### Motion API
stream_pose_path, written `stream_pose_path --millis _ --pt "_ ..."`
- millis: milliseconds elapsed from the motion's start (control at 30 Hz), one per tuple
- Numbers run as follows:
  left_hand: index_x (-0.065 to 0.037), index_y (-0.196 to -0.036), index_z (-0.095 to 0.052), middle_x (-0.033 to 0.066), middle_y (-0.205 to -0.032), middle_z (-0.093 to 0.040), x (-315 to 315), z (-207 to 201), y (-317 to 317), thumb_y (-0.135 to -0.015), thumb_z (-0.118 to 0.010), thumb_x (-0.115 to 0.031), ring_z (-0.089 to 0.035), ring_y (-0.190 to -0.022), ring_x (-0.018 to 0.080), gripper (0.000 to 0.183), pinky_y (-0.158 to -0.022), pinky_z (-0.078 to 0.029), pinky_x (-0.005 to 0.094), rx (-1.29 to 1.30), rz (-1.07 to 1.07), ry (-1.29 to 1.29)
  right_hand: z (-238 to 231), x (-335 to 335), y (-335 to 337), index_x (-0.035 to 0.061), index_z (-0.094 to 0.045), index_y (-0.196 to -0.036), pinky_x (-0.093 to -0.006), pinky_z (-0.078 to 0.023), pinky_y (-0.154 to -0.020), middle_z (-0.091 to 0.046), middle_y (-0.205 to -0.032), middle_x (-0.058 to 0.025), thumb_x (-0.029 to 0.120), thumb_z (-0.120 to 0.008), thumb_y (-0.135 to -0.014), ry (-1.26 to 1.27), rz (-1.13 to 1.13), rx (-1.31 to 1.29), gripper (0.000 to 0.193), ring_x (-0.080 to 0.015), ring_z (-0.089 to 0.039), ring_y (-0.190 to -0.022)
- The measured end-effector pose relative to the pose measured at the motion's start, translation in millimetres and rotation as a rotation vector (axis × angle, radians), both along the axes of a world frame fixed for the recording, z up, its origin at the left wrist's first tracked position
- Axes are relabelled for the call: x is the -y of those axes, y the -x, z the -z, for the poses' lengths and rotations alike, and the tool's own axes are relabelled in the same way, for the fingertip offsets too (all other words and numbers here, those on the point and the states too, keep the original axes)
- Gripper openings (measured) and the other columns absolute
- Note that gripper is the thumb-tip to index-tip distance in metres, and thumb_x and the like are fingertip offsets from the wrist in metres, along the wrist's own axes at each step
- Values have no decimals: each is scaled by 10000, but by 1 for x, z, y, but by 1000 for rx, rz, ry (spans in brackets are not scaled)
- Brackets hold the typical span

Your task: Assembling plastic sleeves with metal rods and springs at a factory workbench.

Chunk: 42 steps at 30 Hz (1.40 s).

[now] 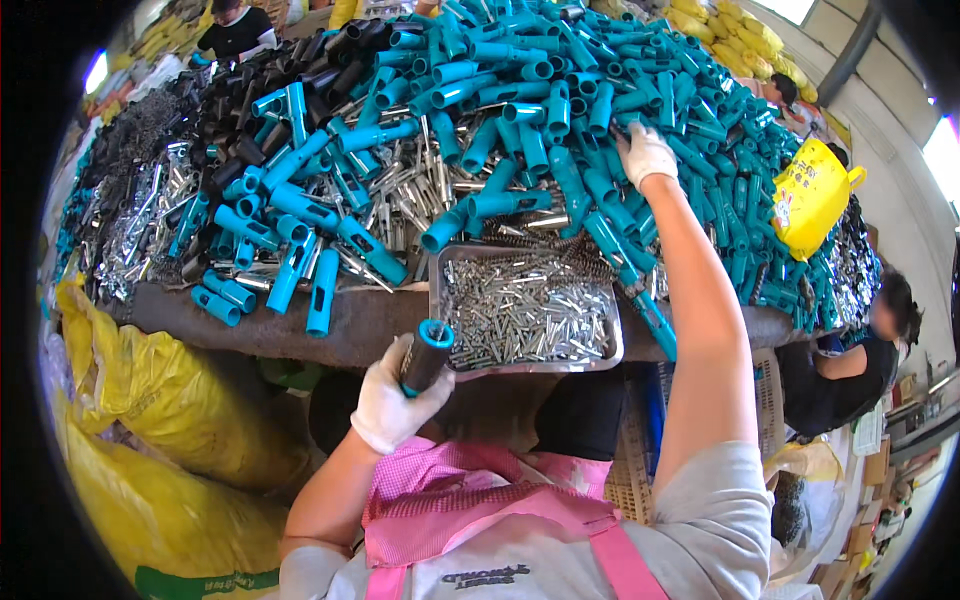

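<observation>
My left hand (396,398), in a white glove, grips a black cylindrical handle sleeve (430,358) with a teal ring at its upper end. It is held upright in front of the table edge, just left of the metal tray (617,350). Short silvery pins (525,310) fill that tray. Farther off, my right hand (648,158), gloved too, reaches into the heap of teal plastic tubes (560,185). Its fingers bend round a tube there, though their tips are partly hidden among the pieces.
Black sleeves (310,85) and loose metal rods (410,185) lie heaped on the left. A yellow bag (815,200) rests on the right of the pile. Yellow sacks (180,400) stand at lower left. A person (850,360) sits at the right; others are behind the pile.
</observation>
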<state>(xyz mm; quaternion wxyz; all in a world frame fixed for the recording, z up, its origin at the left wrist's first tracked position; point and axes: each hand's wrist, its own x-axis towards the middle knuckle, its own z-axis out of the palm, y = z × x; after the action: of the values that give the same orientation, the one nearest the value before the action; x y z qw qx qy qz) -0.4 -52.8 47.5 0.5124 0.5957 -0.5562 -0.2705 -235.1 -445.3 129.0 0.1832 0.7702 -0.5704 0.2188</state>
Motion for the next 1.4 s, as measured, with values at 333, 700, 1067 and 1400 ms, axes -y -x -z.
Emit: stream_pose_path --millis 333,700,1067,1400 --pt "-26 -974 -578 151 -797 -636 -24 22 -13 -692 -756 -179 -648 -741 304 367 -679 -504 347 207 -107 -46 -46 -78 17 -7 -444 -1139 -345 -479 -762 -622 -837 -113 252 -663 -719 -385 -220 473 540 -212 -621 -823" --pt "-104 -1008 -556 159 -834 -643 -54 27 -5 -724 -691 -212 -629 -761 345 332 -657 -509 392 398 257 -180 25 -289 20 21 -585 -1040 -302 -469 -729 -640 -856 -17 196 -750 -756 -1338 -822 404 372 -109 -576 -798" --pt "-42 -1198 -527 0 -1032 -582 -92 125 11 -746 -654 -121 -503 -928 95 477 -865 -418 261 -557 1062 -794 86 -327 -13 109 -591 -896 -391 -486 -817 -568 -786 -47 191 -661 -612 -455 -1580 -339 303 -247 -573 -788" --pt "-85 -1083 -562 98 -854 -654 -99 90 18 -747 -669 -182 -634 -764 234 365 -688 -505 369 303 598 -440 89 -343 1 117 -620 -862 -343 -501 -735 -592 -730 -33 242 -669 -774 -1539 -853 15 161 -185 -593 -686"
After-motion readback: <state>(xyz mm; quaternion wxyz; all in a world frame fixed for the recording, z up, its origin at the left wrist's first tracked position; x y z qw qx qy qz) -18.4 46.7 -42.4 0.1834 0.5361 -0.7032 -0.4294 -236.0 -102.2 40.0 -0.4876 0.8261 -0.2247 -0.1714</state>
